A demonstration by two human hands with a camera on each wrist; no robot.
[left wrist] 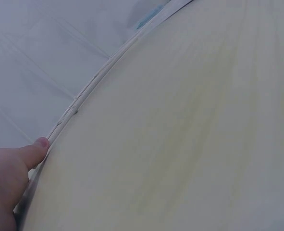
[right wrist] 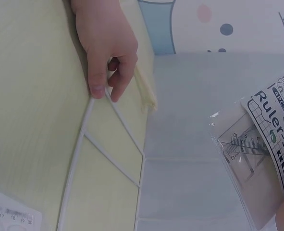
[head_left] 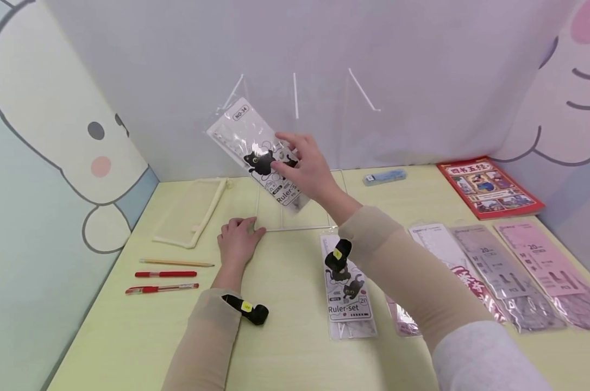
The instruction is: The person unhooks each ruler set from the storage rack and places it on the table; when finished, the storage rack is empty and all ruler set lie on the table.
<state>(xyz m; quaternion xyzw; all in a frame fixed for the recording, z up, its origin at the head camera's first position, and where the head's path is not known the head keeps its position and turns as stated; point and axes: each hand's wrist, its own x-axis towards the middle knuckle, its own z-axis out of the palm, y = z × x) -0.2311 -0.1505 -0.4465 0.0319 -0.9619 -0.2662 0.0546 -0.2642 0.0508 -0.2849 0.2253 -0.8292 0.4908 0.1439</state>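
Note:
A clear rack with white edges (head_left: pixel 307 227) stands at the back of the table, its tall see-through dividers rising against the curtain. At its front left corner, my left hand (head_left: pixel 238 241) pinches the edge; the right wrist view shows the thumb and fingers of the left hand (right wrist: pixel 108 53) around that corner. My right hand (head_left: pixel 307 168) holds a ruler set packet (head_left: pixel 248 133) with black cats, tilted, in the air above the rack. A second cat ruler set (head_left: pixel 349 309) lies on the table below my right forearm, which partly covers it.
To the right lie a grey ruler packet (head_left: pixel 495 271), a pink one (head_left: pixel 544 255) and a white one (head_left: pixel 434 239). Behind them are a red book (head_left: pixel 490 187) and a blue packet (head_left: pixel 384 177). On the left are a cream mesh pouch (head_left: pixel 187 212), a pencil (head_left: pixel 177 263) and two red pens (head_left: pixel 165 274).

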